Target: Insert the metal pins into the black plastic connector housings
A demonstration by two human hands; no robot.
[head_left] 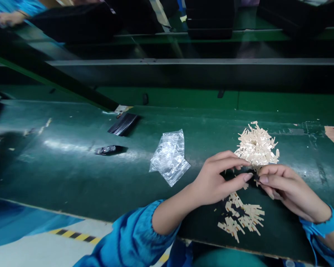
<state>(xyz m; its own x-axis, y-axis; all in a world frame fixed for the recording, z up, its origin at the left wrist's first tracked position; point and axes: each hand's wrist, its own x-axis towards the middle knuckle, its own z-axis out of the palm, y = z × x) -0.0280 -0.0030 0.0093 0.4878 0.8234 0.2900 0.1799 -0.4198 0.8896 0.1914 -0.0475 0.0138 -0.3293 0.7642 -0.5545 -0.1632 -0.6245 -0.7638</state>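
Observation:
Over the green worktable, my left hand [215, 178] has its thumb and index finger apart, with the tips close to my right hand's fingertips. My right hand [292, 191] is closed in a pinch; a tiny dark and beige bit shows at its fingertips, too small to name. Just beyond both hands lies a heaped pile of small flat cream-coloured pieces [256, 144]. Nearer the table's front edge, a looser spread of similar pieces [249, 218] lies below my hands. Left of my left hand are clear plastic zip bags [169, 157], lying flat.
A black ribbed, comb-like part [123, 124] and a small dark object [109, 150] lie on the left of the green table [72, 178]. A dark slanted post [58, 81] meets the table at back left. Another person's hand [12, 17] shows at top left.

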